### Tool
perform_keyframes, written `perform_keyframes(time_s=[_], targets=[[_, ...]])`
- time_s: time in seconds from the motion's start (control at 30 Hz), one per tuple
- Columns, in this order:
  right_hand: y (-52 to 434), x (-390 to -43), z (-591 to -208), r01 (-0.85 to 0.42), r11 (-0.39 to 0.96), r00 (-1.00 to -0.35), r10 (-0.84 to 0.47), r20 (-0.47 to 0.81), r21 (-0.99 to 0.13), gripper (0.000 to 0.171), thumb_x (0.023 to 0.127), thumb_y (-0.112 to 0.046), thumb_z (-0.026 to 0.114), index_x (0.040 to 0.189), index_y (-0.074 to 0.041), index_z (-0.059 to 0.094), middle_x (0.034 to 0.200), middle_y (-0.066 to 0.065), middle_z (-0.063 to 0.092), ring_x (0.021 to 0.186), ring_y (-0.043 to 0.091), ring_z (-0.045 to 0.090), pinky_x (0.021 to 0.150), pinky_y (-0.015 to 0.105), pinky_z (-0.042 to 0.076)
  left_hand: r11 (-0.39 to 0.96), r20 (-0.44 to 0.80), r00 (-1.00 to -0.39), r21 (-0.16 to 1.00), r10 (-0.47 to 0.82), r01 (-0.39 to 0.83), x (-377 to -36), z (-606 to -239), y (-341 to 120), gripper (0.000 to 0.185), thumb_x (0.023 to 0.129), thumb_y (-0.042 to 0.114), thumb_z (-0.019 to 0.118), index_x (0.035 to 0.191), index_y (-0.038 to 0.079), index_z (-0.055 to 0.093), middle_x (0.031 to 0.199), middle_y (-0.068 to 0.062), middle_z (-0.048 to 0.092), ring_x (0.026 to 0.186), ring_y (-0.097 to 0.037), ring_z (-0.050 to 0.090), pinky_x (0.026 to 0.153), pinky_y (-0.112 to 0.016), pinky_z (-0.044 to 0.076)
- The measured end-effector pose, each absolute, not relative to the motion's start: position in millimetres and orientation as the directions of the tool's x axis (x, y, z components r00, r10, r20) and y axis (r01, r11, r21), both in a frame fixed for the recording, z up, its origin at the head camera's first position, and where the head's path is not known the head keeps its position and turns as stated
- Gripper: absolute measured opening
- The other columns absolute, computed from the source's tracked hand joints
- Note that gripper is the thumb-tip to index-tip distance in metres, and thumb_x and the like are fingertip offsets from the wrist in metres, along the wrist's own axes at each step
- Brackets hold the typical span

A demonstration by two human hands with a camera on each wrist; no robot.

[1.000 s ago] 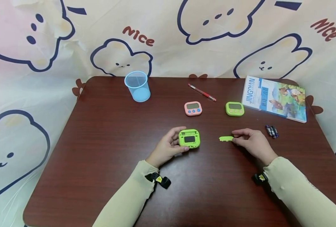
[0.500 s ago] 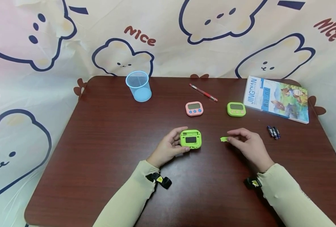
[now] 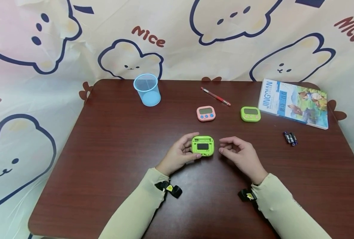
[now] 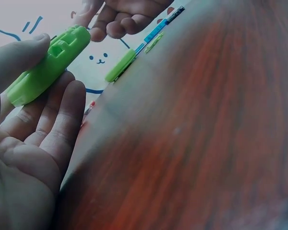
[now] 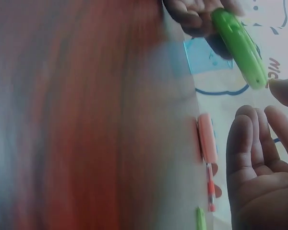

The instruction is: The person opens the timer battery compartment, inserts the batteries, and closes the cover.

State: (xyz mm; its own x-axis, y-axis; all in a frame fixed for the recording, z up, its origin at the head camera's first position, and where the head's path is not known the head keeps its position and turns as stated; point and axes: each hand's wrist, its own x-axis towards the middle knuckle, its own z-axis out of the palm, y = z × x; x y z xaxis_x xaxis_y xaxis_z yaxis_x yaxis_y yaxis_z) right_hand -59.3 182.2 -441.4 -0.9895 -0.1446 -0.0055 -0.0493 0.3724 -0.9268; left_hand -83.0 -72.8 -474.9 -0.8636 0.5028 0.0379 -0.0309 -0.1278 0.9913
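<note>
Head: held green case (image 3: 202, 146) crosswise

In the head view, the held green timer (image 3: 203, 146) hides part of the left hand (image 3: 179, 152), and the print on the batteries (image 3: 290, 138) is too small to read. The right wrist view blurs the worktop (image 5: 86, 115) (its grain smears into streaks) and cuts off the right hand (image 5: 266, 191).

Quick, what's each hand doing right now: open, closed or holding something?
Left hand: holding a green timer.
Right hand: open, nothing visibly held.
</note>
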Motion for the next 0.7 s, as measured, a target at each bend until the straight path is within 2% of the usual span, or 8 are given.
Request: perform_keyframes(time_s=[0.3,0.53,0.7], targets=[[184.5,-60.5,-441.1,-0.077,0.41,-0.993,-0.117,0.031,-0.909,0.025,0.091,-0.011,0.076,0.115,-0.005,0.072,0.1,0.008,0.071,0.084,0.011,0.064,0.068,0.019,0.054,-0.141,0.045,-0.866,0.99,0.498,-0.03,-82.9,-473.3,-70.9,0.074,0.086,-0.01,0.073,0.15,0.0,0.037,0.127,-0.025,0.063,0.096,-0.02,0.067,0.078,-0.024,0.057],[214.0,-64.1,-439.8,-0.142,0.556,-0.99,-0.102,0.102,-0.819,0.023,0.091,-0.014,0.076,0.113,-0.008,0.073,0.097,0.005,0.07,0.082,0.006,0.06,0.069,0.013,0.048,-0.151,0.048,-0.867,0.988,0.497,-0.032,-83.6,-476.1,-70.6,0.074,0.085,-0.011,0.073,0.149,-0.002,0.038,0.125,-0.027,0.063,0.091,-0.017,0.066,0.074,-0.022,0.056],[241.6,-65.9,-444.2,-0.162,0.61,-0.987,-0.08,0.143,-0.776,0.021,0.091,-0.011,0.076,0.111,-0.007,0.073,0.095,0.004,0.07,0.08,0.003,0.058,0.068,0.011,0.046,-0.144,0.048,-0.866,0.989,0.497,-0.028,-83.0,-476.3,-72.8,0.074,0.085,-0.01,0.073,0.15,-0.002,0.037,0.125,-0.025,0.064,0.09,-0.017,0.066,0.073,-0.022,0.056]])
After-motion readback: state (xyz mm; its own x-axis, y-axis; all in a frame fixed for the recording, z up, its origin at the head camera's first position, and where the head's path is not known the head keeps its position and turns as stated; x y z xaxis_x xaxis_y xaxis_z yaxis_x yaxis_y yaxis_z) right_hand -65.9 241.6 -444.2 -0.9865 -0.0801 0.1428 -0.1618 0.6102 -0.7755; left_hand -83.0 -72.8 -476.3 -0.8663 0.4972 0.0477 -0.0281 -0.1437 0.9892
